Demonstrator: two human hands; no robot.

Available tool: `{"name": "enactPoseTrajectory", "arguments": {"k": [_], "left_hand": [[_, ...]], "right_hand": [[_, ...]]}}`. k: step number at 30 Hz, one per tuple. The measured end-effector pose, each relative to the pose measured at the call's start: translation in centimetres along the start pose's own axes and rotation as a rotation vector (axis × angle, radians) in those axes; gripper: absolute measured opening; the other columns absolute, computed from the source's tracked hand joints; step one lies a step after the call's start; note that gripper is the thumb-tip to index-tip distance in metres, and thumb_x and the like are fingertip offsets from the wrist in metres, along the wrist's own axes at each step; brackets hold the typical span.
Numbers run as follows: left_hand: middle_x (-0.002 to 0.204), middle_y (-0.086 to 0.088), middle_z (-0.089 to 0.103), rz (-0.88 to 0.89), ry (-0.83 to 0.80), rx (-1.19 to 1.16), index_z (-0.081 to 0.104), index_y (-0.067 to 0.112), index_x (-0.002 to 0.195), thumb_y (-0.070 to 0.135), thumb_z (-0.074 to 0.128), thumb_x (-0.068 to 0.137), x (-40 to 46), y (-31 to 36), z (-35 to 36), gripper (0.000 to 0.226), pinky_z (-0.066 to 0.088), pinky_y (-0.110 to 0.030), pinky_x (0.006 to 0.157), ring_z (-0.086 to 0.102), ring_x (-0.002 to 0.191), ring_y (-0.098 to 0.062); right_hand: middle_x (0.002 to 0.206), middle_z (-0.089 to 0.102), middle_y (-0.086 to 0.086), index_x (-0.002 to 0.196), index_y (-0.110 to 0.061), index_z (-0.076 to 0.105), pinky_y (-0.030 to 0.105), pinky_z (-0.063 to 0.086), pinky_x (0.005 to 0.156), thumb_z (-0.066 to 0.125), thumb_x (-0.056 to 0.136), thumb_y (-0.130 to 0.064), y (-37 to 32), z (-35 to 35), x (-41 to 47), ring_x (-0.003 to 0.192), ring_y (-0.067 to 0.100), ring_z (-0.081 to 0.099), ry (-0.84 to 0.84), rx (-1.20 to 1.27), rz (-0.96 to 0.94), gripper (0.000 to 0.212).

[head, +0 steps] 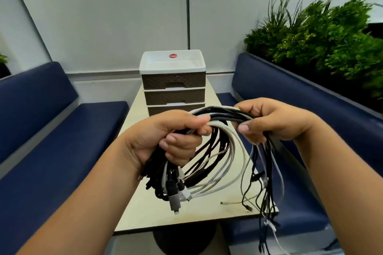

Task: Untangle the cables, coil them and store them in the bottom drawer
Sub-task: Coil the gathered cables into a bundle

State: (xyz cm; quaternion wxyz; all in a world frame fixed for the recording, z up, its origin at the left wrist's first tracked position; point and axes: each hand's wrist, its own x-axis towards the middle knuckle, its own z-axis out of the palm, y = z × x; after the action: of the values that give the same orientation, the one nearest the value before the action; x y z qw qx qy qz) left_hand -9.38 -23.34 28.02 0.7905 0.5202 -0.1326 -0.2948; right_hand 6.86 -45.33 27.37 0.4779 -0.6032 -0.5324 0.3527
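Observation:
A thick bundle of black, white and grey cables (217, 151) hangs in loops above the table (207, 211). My left hand (165, 136) grips the bundle at its left side, where several plug ends dangle below the fist. My right hand (269, 120) grips the same bundle at its right side, and loose cable ends trail down from it past the table's front right corner. Behind the cables stands a three-drawer unit (173, 85) with brown woven fronts and a white top tray. All its drawers are shut, and the bottom drawer (165, 109) is partly hidden by the cables.
Blue padded benches (51, 130) run along both sides of the narrow table. A planter of green plants (321, 37) sits behind the right bench. A white wall closes off the far end just behind the drawer unit.

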Motion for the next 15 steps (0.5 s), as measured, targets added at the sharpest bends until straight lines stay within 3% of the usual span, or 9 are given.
{"name": "enactPoseTrajectory", "arguments": {"k": [5,9,11,13,15], "left_hand": [[0.043,0.012,0.031,0.086,-0.045,-0.161,0.055,0.012,0.085,0.025,0.053,0.097,0.7,0.6,-0.9,0.018,0.022,-0.015,0.04,0.026,0.034,-0.002],[0.046,0.011,0.033,0.177,-0.055,-0.256,0.049,0.011,0.088,0.026,0.045,0.1,0.9,1.8,-2.1,0.019,0.028,-0.016,0.042,0.03,0.037,-0.002],[0.047,0.011,0.034,0.205,-0.049,-0.28,0.047,0.011,0.089,0.026,0.043,0.101,0.7,2.3,-2.7,0.02,0.028,-0.016,0.043,0.03,0.038,-0.003],[0.047,0.011,0.034,0.239,-0.043,-0.285,0.047,0.012,0.089,0.028,0.041,0.101,0.5,2.7,-3.4,0.021,0.027,-0.016,0.044,0.03,0.038,-0.003],[0.047,0.011,0.034,0.26,-0.042,-0.312,0.046,0.013,0.089,0.03,0.04,0.101,0.4,3.0,-4.1,0.022,0.027,-0.016,0.044,0.031,0.038,-0.003]], "right_hand": [[0.051,0.038,0.002,0.075,-0.008,0.049,0.029,0.043,0.051,0.06,0.092,-0.014,5.9,1.6,0.1,0.045,0.019,0.046,0.178,0.243,-0.012,0.02],[0.051,0.043,0.003,0.062,-0.015,0.047,0.035,0.041,0.06,0.066,0.088,-0.042,10.3,4.5,-0.1,0.051,0.021,0.051,0.308,0.237,0.046,0.042],[0.053,0.048,0.007,0.059,-0.017,0.05,0.041,0.046,0.066,0.066,0.085,-0.051,11.8,6.1,0.0,0.061,0.026,0.057,0.349,0.265,0.063,0.046],[0.062,0.054,0.01,0.066,-0.015,0.053,0.049,0.048,0.083,0.064,0.086,-0.052,13.0,7.8,0.2,0.078,0.035,0.065,0.374,0.291,0.076,0.043],[0.074,0.062,0.011,0.079,-0.011,0.055,0.042,0.048,0.09,0.055,0.095,-0.046,13.7,9.4,0.5,0.092,0.038,0.068,0.405,0.318,0.107,0.039]]}}
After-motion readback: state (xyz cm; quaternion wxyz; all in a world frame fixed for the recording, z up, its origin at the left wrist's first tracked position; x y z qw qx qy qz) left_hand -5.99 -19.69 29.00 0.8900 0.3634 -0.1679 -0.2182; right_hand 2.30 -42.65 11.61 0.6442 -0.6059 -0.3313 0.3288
